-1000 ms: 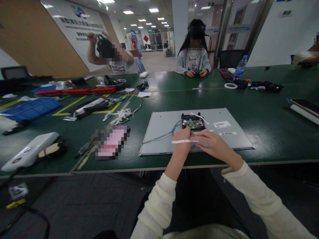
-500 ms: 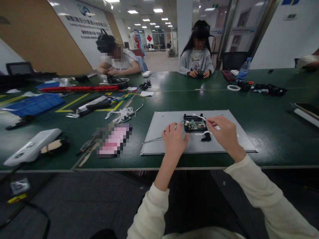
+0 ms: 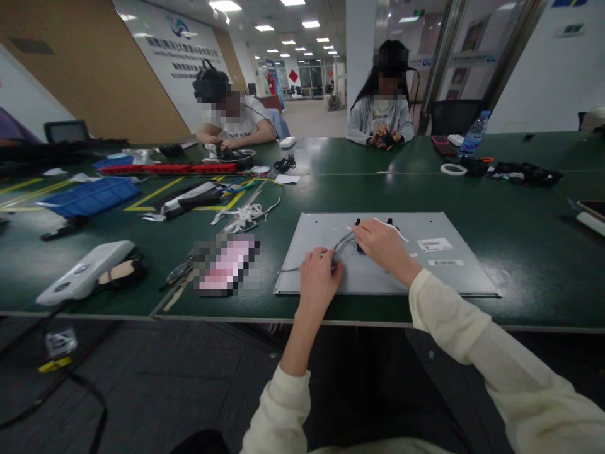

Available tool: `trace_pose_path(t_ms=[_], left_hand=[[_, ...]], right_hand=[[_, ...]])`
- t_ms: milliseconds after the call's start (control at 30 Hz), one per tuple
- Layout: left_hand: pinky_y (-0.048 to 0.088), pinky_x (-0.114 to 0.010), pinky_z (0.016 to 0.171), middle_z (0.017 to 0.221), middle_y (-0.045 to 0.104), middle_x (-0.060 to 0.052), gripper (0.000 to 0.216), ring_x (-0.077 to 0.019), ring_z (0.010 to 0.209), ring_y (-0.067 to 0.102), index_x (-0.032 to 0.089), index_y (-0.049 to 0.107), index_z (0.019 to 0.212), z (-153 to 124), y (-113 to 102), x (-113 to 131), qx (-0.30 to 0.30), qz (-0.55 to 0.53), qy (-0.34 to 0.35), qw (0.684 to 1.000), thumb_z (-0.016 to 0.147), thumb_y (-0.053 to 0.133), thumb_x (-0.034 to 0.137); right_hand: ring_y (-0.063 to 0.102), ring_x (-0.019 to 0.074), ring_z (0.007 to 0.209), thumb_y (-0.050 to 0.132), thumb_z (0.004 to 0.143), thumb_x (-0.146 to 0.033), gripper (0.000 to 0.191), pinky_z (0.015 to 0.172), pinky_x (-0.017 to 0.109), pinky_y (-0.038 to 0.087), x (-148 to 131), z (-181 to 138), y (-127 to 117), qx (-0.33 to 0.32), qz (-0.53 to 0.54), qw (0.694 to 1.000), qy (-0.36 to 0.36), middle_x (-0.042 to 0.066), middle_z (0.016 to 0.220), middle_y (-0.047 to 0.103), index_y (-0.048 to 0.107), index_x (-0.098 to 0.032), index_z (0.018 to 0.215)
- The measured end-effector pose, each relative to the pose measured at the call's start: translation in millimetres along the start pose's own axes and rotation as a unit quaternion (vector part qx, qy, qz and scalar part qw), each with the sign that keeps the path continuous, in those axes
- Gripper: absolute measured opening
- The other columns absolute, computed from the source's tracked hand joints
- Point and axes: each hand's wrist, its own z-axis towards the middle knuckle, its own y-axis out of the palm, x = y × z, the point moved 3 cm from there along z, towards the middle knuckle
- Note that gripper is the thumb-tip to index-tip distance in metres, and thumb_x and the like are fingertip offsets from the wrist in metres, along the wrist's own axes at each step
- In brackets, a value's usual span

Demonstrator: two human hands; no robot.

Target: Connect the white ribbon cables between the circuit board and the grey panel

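A flat grey panel (image 3: 293, 252) lies on the green table. Over its left part, my left hand (image 3: 319, 277) has its fingers curled around a grey cable (image 3: 344, 239), which runs out past the panel's left edge. My right hand (image 3: 382, 244) is closed above the panel's middle, fingertips beside the cable's upper bend. From behind its knuckles sticks a thin white strip (image 3: 396, 231), which appears pinched in it. Under the right hand is a black frame (image 3: 360, 246); the circuit board in it is mostly hidden.
Left of the panel lie a pink phone (image 3: 229, 265), a tangle of white strips (image 3: 246, 216) and a white device (image 3: 87, 271). A blue tray (image 3: 89, 197) stands farther left. Across the table are two people, a water bottle (image 3: 474, 133) and a tape roll (image 3: 452, 169).
My right hand has moved left over the circuit board, bringing the white strip to the grey cable. My left hand has closed on the cable. The view has shifted slightly.
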Motion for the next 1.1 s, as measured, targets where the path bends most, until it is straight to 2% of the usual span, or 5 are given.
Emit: trace_pose_path(t_ms=[267, 600, 900, 1000, 1100], left_hand=[[0.047, -0.035, 0.087, 0.107, 0.061, -0.008, 0.027, -0.0218, 0.094, 0.055, 0.018, 0.066, 0.109, 3, 7, -7, 0.019, -0.032, 0.016, 0.999, 0.088, 0.049, 0.014], [0.047, -0.036, 0.089, 0.107, 0.062, -0.008, 0.033, -0.0205, 0.093, 0.056, 0.020, 0.067, 0.109, 5, 8, -7, 0.021, -0.033, 0.029, 0.999, 0.086, 0.047, 0.007], [0.042, -0.039, 0.101, 0.133, 0.054, -0.010, 0.045, -0.0229, 0.120, 0.049, 0.015, 0.052, 0.127, 6, 8, -5, 0.014, -0.042, 0.053, 0.998, 0.085, 0.042, 0.004], [0.035, -0.038, 0.109, 0.144, 0.045, -0.010, 0.051, -0.0201, 0.133, 0.039, 0.013, 0.047, 0.133, 7, 11, -4, -0.019, -0.041, 0.102, 0.994, 0.085, 0.037, 0.001], [0.032, -0.037, 0.111, 0.143, 0.047, -0.010, 0.053, -0.0182, 0.133, 0.042, 0.013, 0.047, 0.134, 9, 14, -3, -0.070, -0.028, 0.121, 0.990, 0.084, 0.036, 0.000]], right_hand=[[0.052, 0.0198, 0.087, 0.045, 0.094, -0.016, 0.019, 0.069, 0.029, 0.034, -17, -10, 17, -0.021, 0.013, 0.999, -0.041, 0.007, 0.086, 0.062, 0.064, -0.015, 0.092], [0.051, 0.0193, 0.087, 0.041, 0.095, -0.014, 0.022, 0.070, 0.030, 0.036, -26, -11, 26, -0.069, 0.029, 0.993, -0.087, 0.009, 0.087, 0.062, 0.063, -0.014, 0.089], [0.053, 0.0199, 0.093, 0.047, 0.092, -0.014, 0.017, 0.076, 0.029, 0.041, -28, -10, 26, -0.111, 0.050, 0.990, -0.074, 0.009, 0.093, 0.062, 0.064, -0.014, 0.091], [0.054, 0.0203, 0.094, 0.046, 0.092, -0.012, 0.018, 0.079, 0.030, 0.043, -28, -10, 26, -0.113, 0.057, 0.990, -0.069, 0.010, 0.094, 0.062, 0.064, -0.013, 0.094], [0.055, 0.0206, 0.095, 0.046, 0.091, -0.012, 0.019, 0.081, 0.031, 0.045, -28, -10, 28, -0.118, 0.067, 0.989, -0.059, 0.011, 0.094, 0.063, 0.064, -0.012, 0.097]])
